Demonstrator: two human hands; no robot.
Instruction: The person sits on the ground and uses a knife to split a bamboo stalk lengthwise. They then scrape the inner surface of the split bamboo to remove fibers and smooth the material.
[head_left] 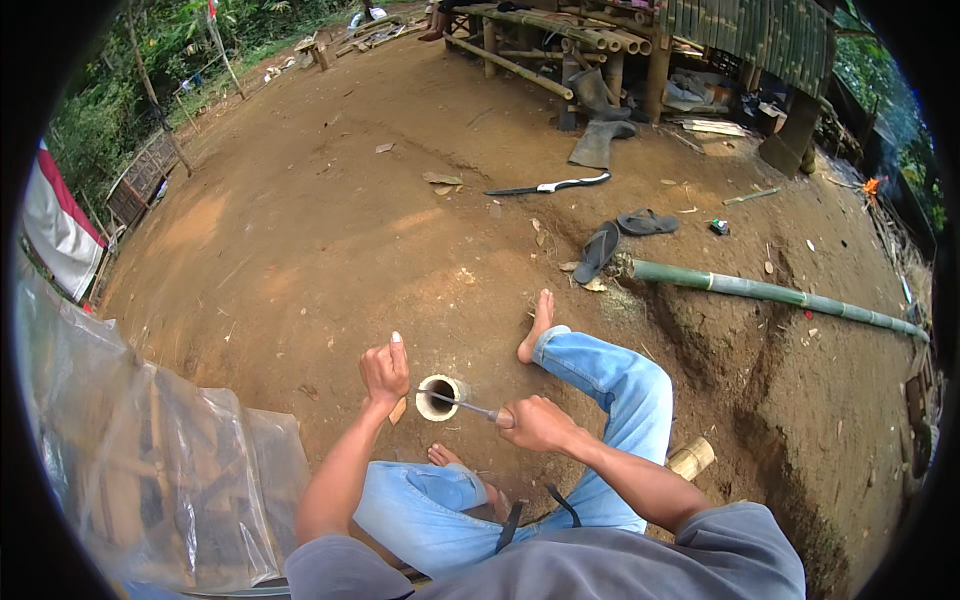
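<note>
Grey shirt [560, 565] fills the bottom edge, closest to the lens; just above it blue jeans [600, 400], person seated on the bare dirt ground [300, 250] w/ knees apart.

Landmark: the short bamboo section [440, 397], cut end up, hollow showing, standing between the legs. It sits upright prob. so the open mouth faces the worker and the blade can work the rim from above.

- Right hand [535, 422]: just right of the bamboo, fist closed tight round the handle of a thin metal blade [462, 404]; the tip reaches across the bamboo's mouth. Wrist bent inward, forearm coming in from lower right, elbow out.
- Left hand [385, 372]: just left of the bamboo, touching or nearly touching its side, fingers curled, thumb pointing straight up. Whether it actually grips the wall or only steadies it – can't tell; nothing seen clamped in it. Forearm rises steeply from lower left.
- Bare right foot [537, 325] beyond the bamboo, left foot [445, 457] just on the near side – they bracket the piece, likely to keep it from rolling.

Farther out from the bamboo: long green bamboo pole [780, 293] lying to the upper right; pair of dark sandals [620, 235] beyond the right foot; a long curved knife [550, 185] well beyond, on the dirt; clear plastic sheet [150, 450] over stacked stuff to the left; small cut bamboo stub [692, 457] to the right by the knee.
</note>
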